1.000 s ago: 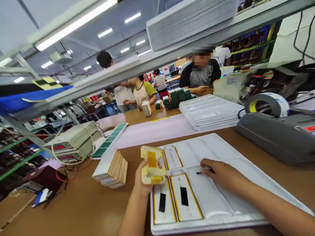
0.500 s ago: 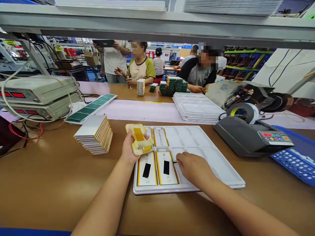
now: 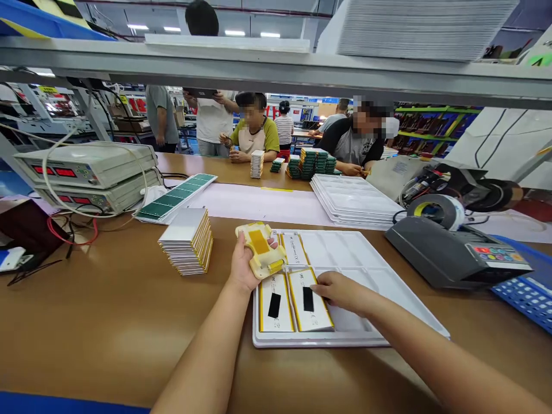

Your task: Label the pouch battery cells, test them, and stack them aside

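Observation:
A cream-coloured fixture with an amber patch lies in my left hand, its fingers wrapped round it over the tray's left side. My right hand pinches the right edge of a white battery pack that has a black strip on it and sits slightly tilted in the tray. Beside it lies another pack with a black strip. A further pack rests in the back row of the white tray. My right fingertips partly cover the gripped edge.
A stack of silver packs stands left, near a green-panelled board and two instruments. At the right are a tape dispenser, a blue basket and stacked trays. People sit across the bench.
My right hand has closed on the right-hand pack's edge, and that pack has turned slightly. The black piece at my right fingertips no longer shows. The camera view has shifted.

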`<action>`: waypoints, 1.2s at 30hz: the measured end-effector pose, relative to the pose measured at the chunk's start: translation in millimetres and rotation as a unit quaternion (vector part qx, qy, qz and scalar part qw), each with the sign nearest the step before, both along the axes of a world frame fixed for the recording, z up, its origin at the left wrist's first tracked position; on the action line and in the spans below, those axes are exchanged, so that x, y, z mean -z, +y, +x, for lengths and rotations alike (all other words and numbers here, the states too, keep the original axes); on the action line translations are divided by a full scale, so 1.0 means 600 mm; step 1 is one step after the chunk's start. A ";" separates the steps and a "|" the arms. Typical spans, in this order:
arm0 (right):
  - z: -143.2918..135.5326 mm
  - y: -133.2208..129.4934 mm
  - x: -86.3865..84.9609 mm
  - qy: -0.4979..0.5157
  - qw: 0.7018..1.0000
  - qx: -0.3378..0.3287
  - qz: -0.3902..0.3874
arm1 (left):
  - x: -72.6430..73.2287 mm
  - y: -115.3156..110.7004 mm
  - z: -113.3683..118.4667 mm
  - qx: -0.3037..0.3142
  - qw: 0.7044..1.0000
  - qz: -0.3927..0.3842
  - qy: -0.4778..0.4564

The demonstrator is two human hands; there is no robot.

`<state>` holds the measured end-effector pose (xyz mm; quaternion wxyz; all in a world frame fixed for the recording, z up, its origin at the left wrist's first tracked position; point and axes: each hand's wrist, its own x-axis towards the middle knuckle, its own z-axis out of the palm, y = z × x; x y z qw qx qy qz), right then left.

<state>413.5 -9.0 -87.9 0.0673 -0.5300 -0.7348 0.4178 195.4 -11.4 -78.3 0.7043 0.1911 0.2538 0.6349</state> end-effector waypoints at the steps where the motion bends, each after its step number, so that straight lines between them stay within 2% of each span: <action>1: 0.003 0.007 -0.006 0.016 1.000 0.002 -0.012 | 0.000 0.000 -0.002 -0.003 1.000 -0.001 -0.002; 3: 0.003 0.027 -0.030 0.052 0.999 0.005 0.013 | 0.000 -0.001 -0.007 -0.004 1.000 -0.001 -0.008; 5: -0.012 0.050 -0.063 0.078 0.992 0.015 0.094 | -0.003 -0.002 -0.008 0.010 1.000 0.009 -0.017; 8: -0.071 0.079 -0.101 0.071 0.977 0.024 0.198 | -0.007 -0.005 -0.006 0.048 0.997 0.051 -0.034; 10: -0.119 0.090 -0.109 0.047 0.975 0.020 0.218 | -0.007 -0.007 -0.005 0.067 0.994 0.075 -0.042; 13: -0.166 0.095 -0.103 0.024 0.977 -0.010 0.212 | -0.003 -0.008 -0.009 0.065 0.995 0.069 -0.042; 15: -0.165 0.097 -0.099 0.005 0.976 -0.031 0.216 | -0.001 -0.007 -0.012 0.056 0.996 0.058 -0.043; 17: -0.143 0.105 -0.102 -0.059 0.969 -0.032 0.237 | -0.003 -0.006 -0.015 0.046 0.996 0.059 -0.054; 20: -0.096 0.128 -0.108 -0.217 0.938 0.008 0.269 | -0.008 -0.003 -0.017 0.042 0.993 0.082 -0.078; 23: -0.068 0.149 -0.096 -0.301 0.918 0.026 0.255 | -0.012 0.000 -0.023 0.024 0.991 0.099 -0.087; 30: -0.085 0.151 -0.041 -0.305 0.922 0.009 0.237 | -0.006 0.005 -0.032 -0.022 0.993 0.083 -0.086; 36: -0.079 0.171 -0.037 -0.253 0.951 0.044 0.172 | 0.004 0.012 -0.029 -0.054 0.996 0.035 -0.069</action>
